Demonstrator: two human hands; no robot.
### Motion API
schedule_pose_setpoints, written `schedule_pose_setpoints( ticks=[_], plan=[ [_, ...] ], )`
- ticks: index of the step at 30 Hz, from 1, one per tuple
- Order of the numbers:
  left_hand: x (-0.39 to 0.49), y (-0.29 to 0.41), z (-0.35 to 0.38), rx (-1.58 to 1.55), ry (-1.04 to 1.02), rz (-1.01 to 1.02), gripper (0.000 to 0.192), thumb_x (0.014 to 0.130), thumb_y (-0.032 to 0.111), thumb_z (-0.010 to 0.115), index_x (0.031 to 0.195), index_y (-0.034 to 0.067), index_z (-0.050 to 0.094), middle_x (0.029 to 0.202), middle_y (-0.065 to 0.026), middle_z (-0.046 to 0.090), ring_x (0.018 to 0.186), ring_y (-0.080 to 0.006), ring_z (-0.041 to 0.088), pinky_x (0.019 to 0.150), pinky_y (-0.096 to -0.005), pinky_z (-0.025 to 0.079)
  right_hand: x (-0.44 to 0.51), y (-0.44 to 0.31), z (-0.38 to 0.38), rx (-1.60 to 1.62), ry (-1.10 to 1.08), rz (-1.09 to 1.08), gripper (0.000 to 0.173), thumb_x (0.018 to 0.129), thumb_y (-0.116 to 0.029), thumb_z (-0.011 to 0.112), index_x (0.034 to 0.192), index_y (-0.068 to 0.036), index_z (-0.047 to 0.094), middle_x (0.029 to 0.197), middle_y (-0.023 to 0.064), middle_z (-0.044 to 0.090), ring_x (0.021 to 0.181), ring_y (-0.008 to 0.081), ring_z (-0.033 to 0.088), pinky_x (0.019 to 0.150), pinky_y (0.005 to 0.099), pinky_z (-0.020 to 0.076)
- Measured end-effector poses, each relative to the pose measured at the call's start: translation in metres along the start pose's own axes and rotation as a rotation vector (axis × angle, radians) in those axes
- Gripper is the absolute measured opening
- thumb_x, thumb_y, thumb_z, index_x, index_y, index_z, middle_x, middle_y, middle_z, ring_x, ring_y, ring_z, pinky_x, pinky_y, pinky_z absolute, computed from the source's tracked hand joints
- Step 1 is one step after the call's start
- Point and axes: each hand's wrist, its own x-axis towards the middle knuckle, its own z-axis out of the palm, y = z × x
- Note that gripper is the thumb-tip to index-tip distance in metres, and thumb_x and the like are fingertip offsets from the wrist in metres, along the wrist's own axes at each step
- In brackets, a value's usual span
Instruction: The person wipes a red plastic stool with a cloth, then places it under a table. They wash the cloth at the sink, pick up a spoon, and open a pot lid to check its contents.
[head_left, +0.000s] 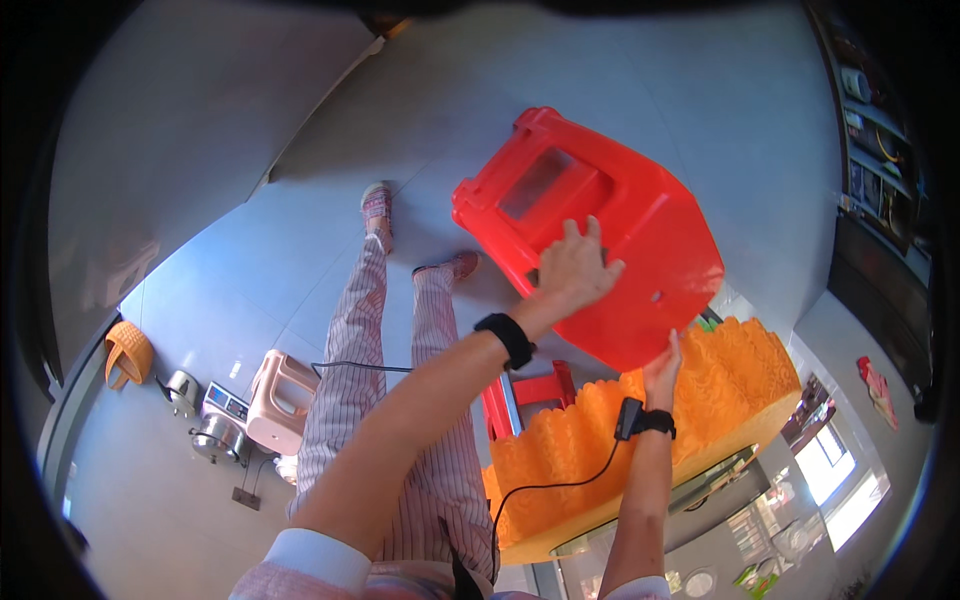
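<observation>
A large red plastic chair (660, 247), tilted in front of me, has a rectangular opening in its upper left part. My left hand (574, 266) lies flat across its face over a dark slot, two fingers and the thumb spread; the other fingers are hidden, so whether they hook in cannot be seen. At the lower edge of the chair my right hand (662, 364) grips the rim, fingertips on the surface. Each wrist wears a black band with a cable. Just below the chair stands a table with a ruffled orange cloth (570, 442).
More red plastic furniture (540, 390) stands beside the orange cloth. To the left are a pink plastic stool (281, 405), a metal pot (217, 436), a kettle (180, 394) and an orange basket (129, 351). A grey panel (187, 112) bounds the upper left; shelves (874, 142) line the right.
</observation>
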Motion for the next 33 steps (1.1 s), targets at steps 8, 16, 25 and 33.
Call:
schedule_pose_setpoints(
  ticks=[8, 16, 25, 33],
  plan=[
    [-0.012, -0.09, -0.024, -0.135, 0.19, -0.005, 0.044, 0.078, 0.026, 0.068, 0.115, 0.004, 0.059, 0.095, -0.0154, 0.066, 0.084, -0.0244, 0.065, 0.074, -0.033, 0.05, -0.016, 0.038, 0.049, -1.124, 0.425, -0.399, 0.043, 0.086, -0.018, 0.061, 0.124, -0.004, 0.049, 0.119, 0.0146, 0.05, 0.116, 0.0302, 0.046, 0.096, 0.0391, 0.0391],
    [-0.102, -0.228, -0.132, -0.18, 0.197, -0.266, 0.024, 0.078, 0.011, 0.065, 0.098, -0.001, 0.063, 0.066, -0.0025, 0.057, 0.06, -0.0076, 0.048, 0.055, -0.0239, 0.04, 0.005, 0.045, 0.207, -1.52, -0.117, -0.858, 0.042, 0.082, -0.019, 0.062, 0.119, 0.0, 0.053, 0.128, 0.0184, 0.047, 0.124, 0.0336, 0.04, 0.104, 0.0418, 0.0336],
    [-0.135, -0.244, -0.14, -0.291, 0.075, -0.517, 0.026, 0.085, 0.015, 0.061, 0.105, -0.001, 0.059, 0.069, -0.0028, 0.06, 0.046, -0.0067, 0.048, 0.038, -0.022, 0.039, 0.087, 0.077, 0.303, -2.655, -0.262, -0.703, 0.044, 0.09, -0.026, 0.042, 0.125, -0.001, 0.052, 0.139, 0.0225, 0.038, 0.132, 0.0447, 0.026, 0.107, 0.0625, 0.0079],
    [-0.131, -0.216, -0.099, -0.311, -0.048, -0.358, 0.024, 0.085, 0.015, 0.062, 0.103, 0.0, 0.063, 0.078, -0.0035, 0.064, 0.068, -0.009, 0.058, 0.061, -0.0222, 0.047, 0.057, 0.058, 0.257, -2.738, -0.301, -0.393, 0.05, 0.092, -0.033, 0.04, 0.133, -0.006, 0.046, 0.146, 0.0215, 0.025, 0.136, 0.0455, 0.014, 0.107, 0.0627, 0.0023]
  ],
)
